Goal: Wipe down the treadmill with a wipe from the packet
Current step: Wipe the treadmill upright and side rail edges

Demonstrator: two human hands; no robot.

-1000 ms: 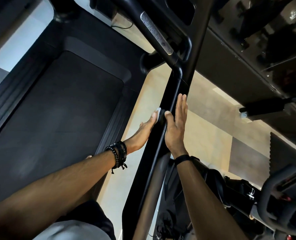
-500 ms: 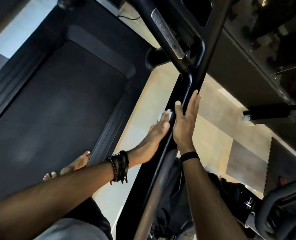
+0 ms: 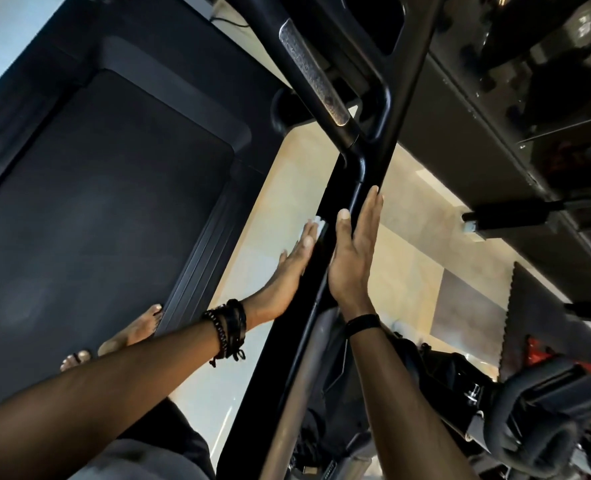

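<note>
A black treadmill handrail (image 3: 307, 289) runs diagonally up the middle of the head view, with the dark running belt (image 3: 107, 202) to its left. My left hand (image 3: 287, 271) lies flat against the rail's left side, its straight fingers pressing a white wipe (image 3: 316, 225) onto the rail; only a small corner of the wipe shows. My right hand (image 3: 352, 254) lies flat against the rail's right side, fingers straight and thumb on top. The wipe packet is not in view.
A silver pulse grip (image 3: 313, 74) sits on the upper bar by the console. A black machine frame (image 3: 494, 150) runs along the right, and other gym gear (image 3: 546, 403) stands at lower right. My bare foot (image 3: 131, 330) stands on the belt's edge. Pale floor lies between.
Both hands have slid up the handrail toward the console, the left one carrying the wipe along the rail. The view has shifted and my foot has come into sight.
</note>
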